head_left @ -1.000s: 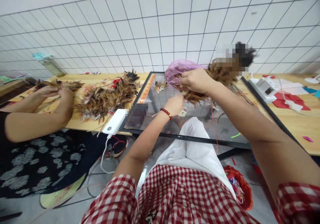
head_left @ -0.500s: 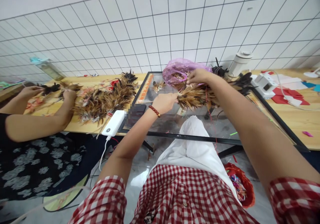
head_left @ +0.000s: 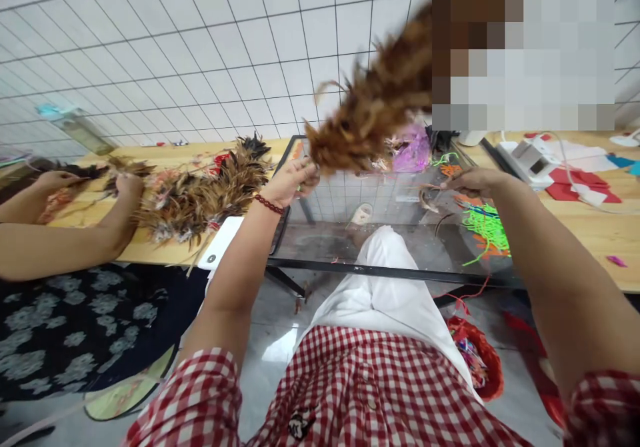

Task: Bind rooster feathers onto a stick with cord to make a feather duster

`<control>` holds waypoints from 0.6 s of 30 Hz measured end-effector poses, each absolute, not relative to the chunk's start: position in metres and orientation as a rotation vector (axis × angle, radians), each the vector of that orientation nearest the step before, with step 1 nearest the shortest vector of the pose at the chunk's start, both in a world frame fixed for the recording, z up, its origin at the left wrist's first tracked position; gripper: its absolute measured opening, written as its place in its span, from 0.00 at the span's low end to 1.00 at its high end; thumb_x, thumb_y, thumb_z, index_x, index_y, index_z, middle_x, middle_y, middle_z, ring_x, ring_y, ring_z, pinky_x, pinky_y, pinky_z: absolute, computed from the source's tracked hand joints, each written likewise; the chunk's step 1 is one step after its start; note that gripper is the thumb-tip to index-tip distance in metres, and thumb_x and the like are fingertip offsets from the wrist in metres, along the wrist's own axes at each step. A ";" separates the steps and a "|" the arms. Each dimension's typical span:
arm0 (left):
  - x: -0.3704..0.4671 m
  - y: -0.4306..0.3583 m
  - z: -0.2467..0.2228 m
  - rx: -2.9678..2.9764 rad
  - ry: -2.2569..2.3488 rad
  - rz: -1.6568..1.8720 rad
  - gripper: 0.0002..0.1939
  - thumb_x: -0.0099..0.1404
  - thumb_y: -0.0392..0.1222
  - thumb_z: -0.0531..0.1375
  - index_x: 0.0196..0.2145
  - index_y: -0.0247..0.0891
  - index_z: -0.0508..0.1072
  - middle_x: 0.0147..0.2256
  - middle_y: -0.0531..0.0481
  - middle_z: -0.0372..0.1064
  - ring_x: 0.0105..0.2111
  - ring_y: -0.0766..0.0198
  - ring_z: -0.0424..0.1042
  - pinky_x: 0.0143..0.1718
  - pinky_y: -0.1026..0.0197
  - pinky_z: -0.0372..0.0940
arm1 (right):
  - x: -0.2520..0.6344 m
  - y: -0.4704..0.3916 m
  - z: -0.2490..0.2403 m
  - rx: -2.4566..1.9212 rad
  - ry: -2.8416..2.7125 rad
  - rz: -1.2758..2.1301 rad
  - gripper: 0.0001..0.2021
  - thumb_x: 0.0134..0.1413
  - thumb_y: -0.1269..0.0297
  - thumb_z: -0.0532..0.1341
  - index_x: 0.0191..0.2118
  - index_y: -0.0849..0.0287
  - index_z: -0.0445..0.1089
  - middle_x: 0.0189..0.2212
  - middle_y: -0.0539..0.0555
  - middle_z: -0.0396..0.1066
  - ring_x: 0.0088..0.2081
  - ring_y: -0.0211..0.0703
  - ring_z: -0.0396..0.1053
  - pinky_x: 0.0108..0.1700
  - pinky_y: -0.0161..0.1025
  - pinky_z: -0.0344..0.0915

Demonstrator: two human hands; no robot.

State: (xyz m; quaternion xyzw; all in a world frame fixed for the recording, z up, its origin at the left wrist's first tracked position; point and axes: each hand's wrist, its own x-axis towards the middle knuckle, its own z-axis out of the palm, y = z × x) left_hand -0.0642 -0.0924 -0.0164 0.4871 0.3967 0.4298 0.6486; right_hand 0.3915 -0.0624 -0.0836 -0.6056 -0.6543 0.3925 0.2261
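Observation:
My left hand, with a beaded bracelet at the wrist, is closed on the lower end of a long brown feather bundle. The bundle slants up to the right, blurred by motion, and its far end is hidden by a pixelated patch. Over the right side of the glass tabletop, my right hand pinches a small curved feather at its fingertips. Below that hand lie bright green strips with orange pieces. A purple plastic bag sits behind the glass area, partly covered by the bundle.
At left, a co-worker's hands handle dark feathers beside a heap of brown feathers. A white power bank lies near my left forearm. White power sockets and red cloth are at right. A red container stands on the floor.
The feather bundle has risen from the glass and now slants upward, uncovering green strips. My left hand has moved left and up; my right has moved right and down, away from the purple bag.

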 end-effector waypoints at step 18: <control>-0.038 -0.042 -0.077 0.398 0.669 1.536 0.14 0.78 0.46 0.56 0.34 0.39 0.67 0.20 0.63 0.48 0.13 0.79 0.44 0.13 0.75 0.41 | 0.166 0.038 -0.072 -1.580 -2.097 0.511 0.07 0.49 0.72 0.68 0.23 0.58 0.74 0.26 0.58 0.74 0.40 0.54 0.76 0.50 0.47 0.69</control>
